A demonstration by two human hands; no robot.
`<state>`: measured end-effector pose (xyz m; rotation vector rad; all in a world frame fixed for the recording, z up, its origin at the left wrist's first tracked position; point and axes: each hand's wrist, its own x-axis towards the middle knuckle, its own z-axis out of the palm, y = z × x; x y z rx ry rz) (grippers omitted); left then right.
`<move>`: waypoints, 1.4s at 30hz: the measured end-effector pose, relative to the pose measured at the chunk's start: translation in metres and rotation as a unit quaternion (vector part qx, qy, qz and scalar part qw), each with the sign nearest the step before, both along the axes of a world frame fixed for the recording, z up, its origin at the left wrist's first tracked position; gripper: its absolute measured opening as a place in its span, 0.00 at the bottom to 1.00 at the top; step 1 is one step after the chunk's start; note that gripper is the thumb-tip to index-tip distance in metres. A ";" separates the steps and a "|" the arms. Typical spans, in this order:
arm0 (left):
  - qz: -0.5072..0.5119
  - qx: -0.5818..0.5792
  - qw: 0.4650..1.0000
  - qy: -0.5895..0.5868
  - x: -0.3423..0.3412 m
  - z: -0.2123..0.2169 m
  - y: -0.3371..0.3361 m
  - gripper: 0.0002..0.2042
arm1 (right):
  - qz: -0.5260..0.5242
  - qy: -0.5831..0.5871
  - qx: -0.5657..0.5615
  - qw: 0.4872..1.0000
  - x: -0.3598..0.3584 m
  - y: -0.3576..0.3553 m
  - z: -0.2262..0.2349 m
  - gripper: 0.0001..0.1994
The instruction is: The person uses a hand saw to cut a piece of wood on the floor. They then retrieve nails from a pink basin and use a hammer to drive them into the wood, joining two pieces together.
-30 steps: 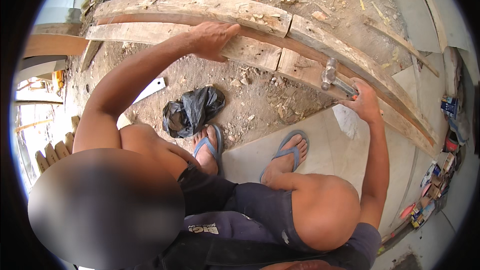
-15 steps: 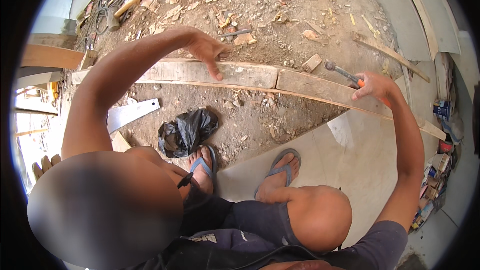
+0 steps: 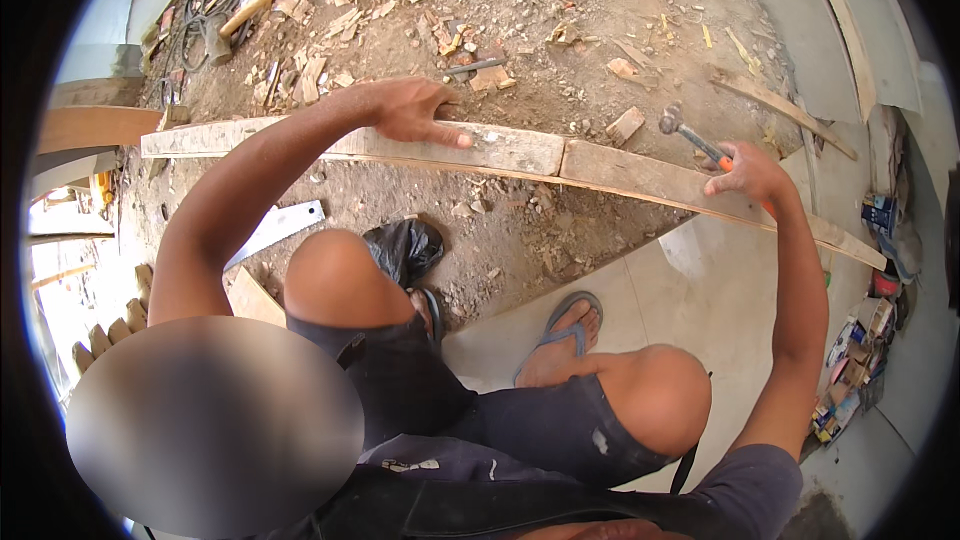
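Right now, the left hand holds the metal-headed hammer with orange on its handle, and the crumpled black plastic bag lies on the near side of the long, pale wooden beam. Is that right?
Not quite. The head view shows the hammer in the right hand, not the left hand. The black bag does lie on the near side of the wooden beam.

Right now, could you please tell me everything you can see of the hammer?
The hammer has a dull metallic head, a grey shaft and an orange grip, partly hidden by the right hand that holds it. It slants toward the picture's upper left, its head showing beyond the far edge of the wooden beam.
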<state>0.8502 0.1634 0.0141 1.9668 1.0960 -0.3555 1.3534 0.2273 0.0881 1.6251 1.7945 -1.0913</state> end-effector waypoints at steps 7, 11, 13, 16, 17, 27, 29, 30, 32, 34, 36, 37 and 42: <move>0.156 0.100 0.968 -0.168 0.051 0.047 0.001 0.31 | 0.019 -0.050 0.180 0.982 0.002 -0.028 0.007 0.29; 0.197 0.079 0.946 -0.244 0.115 0.102 0.007 0.29 | 0.022 -0.051 0.212 0.976 0.004 -0.039 0.003 0.31; 0.193 0.060 0.937 -0.286 0.144 0.109 0.014 0.25 | 0.015 -0.066 0.202 0.977 0.009 -0.043 0.005 0.31; 0.203 0.089 0.931 -0.292 0.156 0.098 0.031 0.21 | 0.001 -0.073 0.199 0.977 0.001 -0.042 0.010 0.32; 0.214 0.109 0.929 -0.282 0.155 0.091 0.036 0.19 | 0.008 -0.069 0.201 0.977 -0.004 -0.039 0.011 0.32; 0.241 -0.012 0.943 -0.230 0.116 0.125 0.065 0.21 | 0.009 -0.080 0.192 0.978 0.005 -0.034 0.001 0.31; 0.342 0.082 0.907 -0.231 0.082 0.142 0.051 0.22 | 0.027 -0.072 0.191 0.979 -0.001 -0.030 0.004 0.31; 0.392 0.147 0.875 -0.244 0.055 0.143 0.045 0.23 | 0.037 -0.066 0.189 0.979 -0.005 -0.030 0.004 0.31; 0.352 0.266 0.879 -0.179 -0.002 0.121 0.024 0.23 | 0.028 -0.078 0.190 0.978 0.008 -0.041 0.009 0.31; 0.287 0.290 0.912 -0.037 -0.071 0.081 -0.030 0.29 | 0.016 -0.081 0.192 0.978 0.001 -0.035 0.006 0.31; 0.198 0.310 0.927 0.070 -0.125 0.043 -0.092 0.44 | -0.002 -0.099 0.181 0.978 -0.006 -0.036 0.006 0.31; 0.176 0.305 0.932 0.088 -0.131 0.042 -0.109 0.48 | -0.003 -0.107 0.175 0.979 -0.003 -0.040 0.008 0.30; 0.195 0.344 0.912 0.109 -0.150 0.020 -0.110 0.42 | 0.023 -0.105 0.174 0.979 -0.004 -0.031 0.006 0.28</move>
